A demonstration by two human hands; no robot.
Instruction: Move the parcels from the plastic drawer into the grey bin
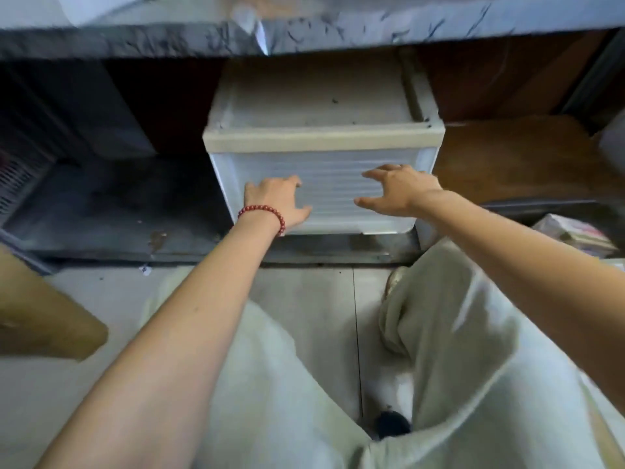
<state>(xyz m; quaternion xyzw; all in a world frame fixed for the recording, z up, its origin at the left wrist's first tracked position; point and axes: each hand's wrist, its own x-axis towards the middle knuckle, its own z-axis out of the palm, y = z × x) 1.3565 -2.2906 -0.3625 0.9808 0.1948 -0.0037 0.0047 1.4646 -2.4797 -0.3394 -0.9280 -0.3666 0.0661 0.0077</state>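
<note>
— Now, both hands up at the drawer (324, 187)? Holding anything?

— Nothing held. Left hand (275, 201), with the red bead bracelet (262, 214), spread flat on the ribbed front near its left edge; right hand (397, 191) splayed at the right half, fingers (375, 172) apart, touching or just off the plastic, hard to tell.

— Drawer open yet?

— Shut, by the look of it, flush in its white cabinet (321, 106) under the marbled counter (304, 28). Parcels not visible through the frosted front; presumably inside.

— Best way to pull, then?

— Hook fingertips under the lower lip at both bottom corners, not on the smooth face. Draw straight back and level, both sides together, so as not to jam in the frame. Slowly, too: light cabinet, likely to slide forward off the dark ledge (321, 252). Knees kept clear of its path.

— And the grey bin?

— Hard to pick out with certainty. Possibly the dark rim at the right edge, beside a wrapped bundle (575, 235).
</note>
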